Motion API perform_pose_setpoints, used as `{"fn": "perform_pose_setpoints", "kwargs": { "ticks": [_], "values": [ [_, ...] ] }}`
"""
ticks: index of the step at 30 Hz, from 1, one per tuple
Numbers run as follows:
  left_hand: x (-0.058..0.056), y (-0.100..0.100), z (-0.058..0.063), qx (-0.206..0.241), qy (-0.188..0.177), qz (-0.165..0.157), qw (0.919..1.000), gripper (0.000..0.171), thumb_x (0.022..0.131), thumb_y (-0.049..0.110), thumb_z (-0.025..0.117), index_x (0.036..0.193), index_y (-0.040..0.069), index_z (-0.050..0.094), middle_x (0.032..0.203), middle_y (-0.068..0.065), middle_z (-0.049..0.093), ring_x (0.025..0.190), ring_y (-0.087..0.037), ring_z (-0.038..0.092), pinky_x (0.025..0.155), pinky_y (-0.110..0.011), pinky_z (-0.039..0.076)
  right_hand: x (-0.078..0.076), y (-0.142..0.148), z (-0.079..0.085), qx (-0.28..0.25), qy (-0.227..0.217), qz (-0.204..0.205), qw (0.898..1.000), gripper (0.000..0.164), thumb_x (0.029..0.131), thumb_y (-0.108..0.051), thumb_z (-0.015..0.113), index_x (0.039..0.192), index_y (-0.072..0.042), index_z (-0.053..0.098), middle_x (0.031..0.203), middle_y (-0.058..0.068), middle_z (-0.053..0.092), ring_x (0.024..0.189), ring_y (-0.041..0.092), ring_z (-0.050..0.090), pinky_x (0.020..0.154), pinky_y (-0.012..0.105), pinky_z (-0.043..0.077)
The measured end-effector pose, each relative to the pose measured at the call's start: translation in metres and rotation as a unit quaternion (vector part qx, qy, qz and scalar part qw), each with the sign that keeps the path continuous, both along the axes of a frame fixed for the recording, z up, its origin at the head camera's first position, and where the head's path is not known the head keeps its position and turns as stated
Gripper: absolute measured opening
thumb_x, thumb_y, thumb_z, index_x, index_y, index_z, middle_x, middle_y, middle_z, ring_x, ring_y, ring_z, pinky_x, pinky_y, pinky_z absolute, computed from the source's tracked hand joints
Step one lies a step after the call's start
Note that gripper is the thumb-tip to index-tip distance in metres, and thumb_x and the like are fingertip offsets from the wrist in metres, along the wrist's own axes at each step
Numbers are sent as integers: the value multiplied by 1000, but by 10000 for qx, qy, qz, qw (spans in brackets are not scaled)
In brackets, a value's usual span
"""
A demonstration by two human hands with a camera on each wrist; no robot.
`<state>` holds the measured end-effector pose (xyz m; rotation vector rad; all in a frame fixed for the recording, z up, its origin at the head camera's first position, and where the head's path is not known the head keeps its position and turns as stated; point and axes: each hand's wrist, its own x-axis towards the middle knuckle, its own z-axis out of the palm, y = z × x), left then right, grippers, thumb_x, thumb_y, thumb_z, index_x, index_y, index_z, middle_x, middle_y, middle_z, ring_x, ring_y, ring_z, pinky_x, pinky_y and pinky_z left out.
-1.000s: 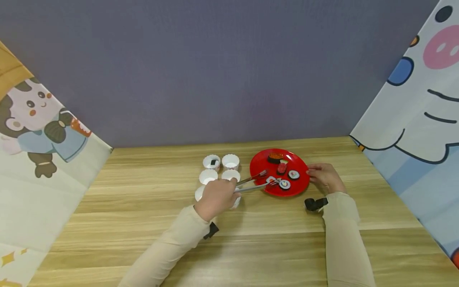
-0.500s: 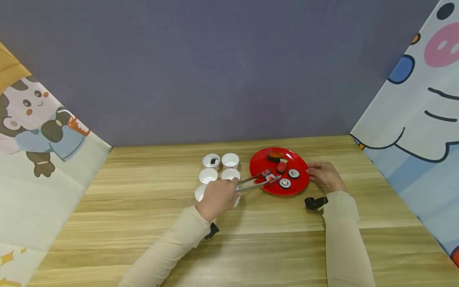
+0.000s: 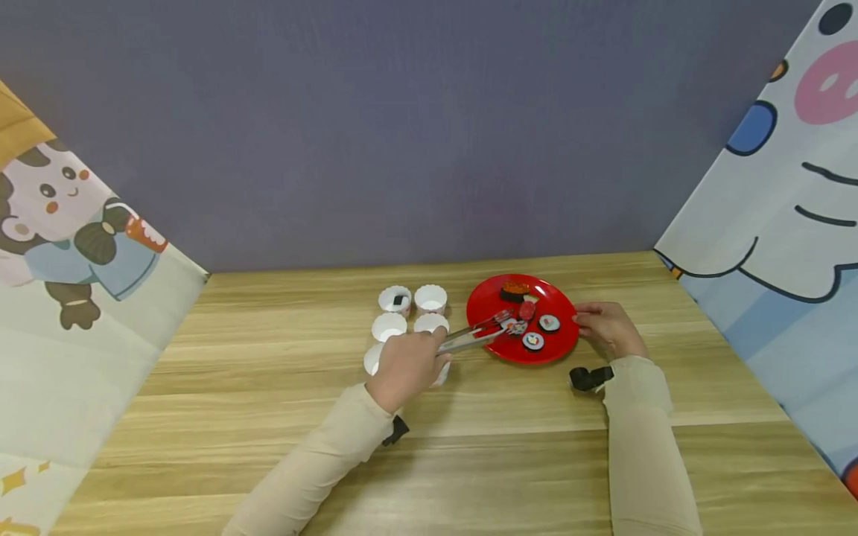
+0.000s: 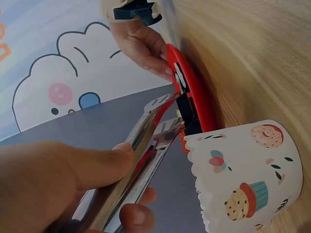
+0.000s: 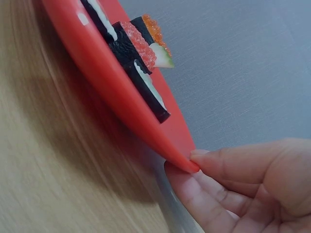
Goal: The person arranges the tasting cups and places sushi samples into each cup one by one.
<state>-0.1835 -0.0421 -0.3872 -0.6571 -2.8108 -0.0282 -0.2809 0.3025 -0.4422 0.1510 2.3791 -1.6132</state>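
Note:
My left hand [image 3: 407, 368] grips a pair of metal tongs [image 4: 141, 150] whose slotted tips reach over the red plate [image 3: 484, 298]. The tips stand at either side of a sushi roll [image 3: 515, 327]; whether they press it is too small to tell. Thumb and fingers of my right hand [image 3: 608, 330] pinch the plate's right rim, plain in the right wrist view. Also on the plate lie two more round rolls, one of them a white-faced roll [image 3: 550, 323], a sushi piece with red roe [image 5: 138, 43] and one with orange roe [image 3: 515, 290].
Several white paper baking cups [image 3: 430, 300] with scalloped rims stand left of the plate, partly under my left hand. A back-left cup [image 3: 389, 292] holds a black-and-white sushi piece [image 3: 399, 301]. A grey wall [image 3: 429, 149] rises behind the wooden table [image 3: 268, 447].
The tongs' arms have drawn closer together at the sushi roll, and their tips have shifted slightly. The roll sits a little farther back and right. My right hand stays on the plate rim.

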Motion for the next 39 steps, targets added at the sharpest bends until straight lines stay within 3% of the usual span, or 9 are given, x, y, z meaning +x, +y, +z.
{"fn": "perform_pose_setpoints", "kwargs": {
  "ticks": [18,28,34,39],
  "values": [
    [3,-7,7,276,41,4,9996,28,84,40,68,81,16,53,54,3,52,43,-16,48,37,-32,33,-1,1,1,-67,-6,17,10000,45,94,-2,50,131,18,38,116,21,56,74,0,60,74,22,53],
    [1,-20,12,410,189,187,9988,27,83,39,69,89,15,59,54,1,50,48,-19,49,41,-35,38,-1,1,1,16,23,38,10000,44,94,-2,49,132,18,38,120,24,53,74,-1,60,74,22,52],
    [0,-31,19,553,-51,456,9974,25,85,38,67,97,16,64,64,-3,61,50,-18,53,40,-33,36,0,0,1,83,15,35,10000,44,94,-4,49,132,17,39,124,27,51,75,0,60,75,22,52],
    [0,-42,26,555,-103,680,9961,30,86,37,67,109,18,68,64,-3,62,47,-15,48,39,-32,36,0,0,1,163,20,41,9999,44,94,-4,49,132,16,39,124,28,50,75,0,60,75,22,53]
  ]
}}
